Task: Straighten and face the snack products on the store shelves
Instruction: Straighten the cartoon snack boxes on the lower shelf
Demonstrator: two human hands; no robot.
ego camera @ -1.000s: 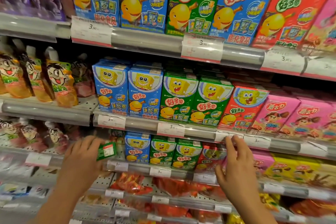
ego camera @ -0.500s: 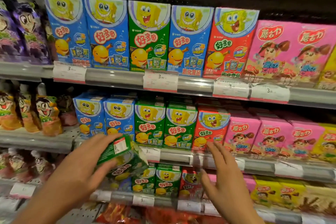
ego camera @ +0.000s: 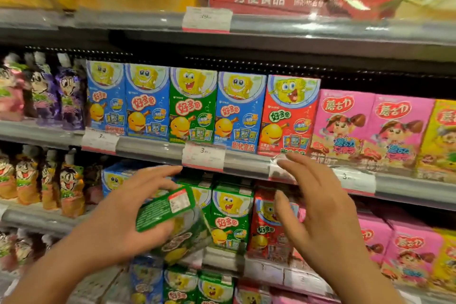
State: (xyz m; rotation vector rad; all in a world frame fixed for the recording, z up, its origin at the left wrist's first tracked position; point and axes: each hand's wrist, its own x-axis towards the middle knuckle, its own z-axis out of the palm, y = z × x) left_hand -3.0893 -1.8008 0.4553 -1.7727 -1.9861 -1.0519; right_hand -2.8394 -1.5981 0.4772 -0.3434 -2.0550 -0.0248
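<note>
Green snack box [ego camera: 170,222]: gripped in the left hand [ego camera: 118,219], tilted with its top leaning toward 1 o'clock, white label panel facing up; held off the shelf in front of the middle row.
Left-hand grip: thumb over the upper edge of the box, fingers curled beneath its lower side, fingertips reaching toward 2 o'clock.
Right hand [ego camera: 318,207]: empty, fingers spread and relaxed, raised at 3 o'clock of the held box, in front of the red box [ego camera: 267,229] on the middle shelf; whether it touches that box cannot be told.
Middle shelf: an upright green box [ego camera: 230,215] stands just beside the held one at 3 o'clock, the red box next along, pink boxes [ego camera: 404,247] farther right.
Upper row: at 12 o'clock of the hands, blue, green, blue and red cartoon boxes stand faced forward, among them a green one [ego camera: 192,108], with pink boxes [ego camera: 345,128] to their right.
Price tag [ego camera: 203,157]: clipped to the shelf rail [ego camera: 153,149] between the hands and the upper row.
Pouches [ego camera: 66,180]: spouted snack packs stand at 9 o'clock, well apart from the hands.
</note>
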